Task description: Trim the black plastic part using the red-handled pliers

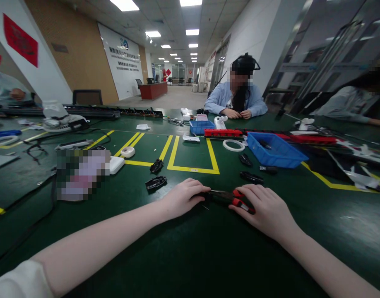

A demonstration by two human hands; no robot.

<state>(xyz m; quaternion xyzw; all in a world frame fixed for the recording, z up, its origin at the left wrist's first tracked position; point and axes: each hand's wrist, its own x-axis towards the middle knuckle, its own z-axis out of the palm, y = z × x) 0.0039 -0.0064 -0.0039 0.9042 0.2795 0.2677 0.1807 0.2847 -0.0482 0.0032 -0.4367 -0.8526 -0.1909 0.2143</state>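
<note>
Near the middle of the green table, my right hand is closed around the red and black handles of a pair of pliers. The jaws of the pliers point left, toward my left hand. My left hand's thumb and fingers pinch a small dark piece by the jaw tips; its kind is too small to make out, and I cannot tell whether the jaws grip it. Two black plastic parts lie beyond my left hand. Dark casing pieces lie just beyond my right hand.
A blue bin stands at the right, with a white ring beside it. Yellow tape marks the green table. A white box and cables lie left. Across the table sits a person in a light blue shirt.
</note>
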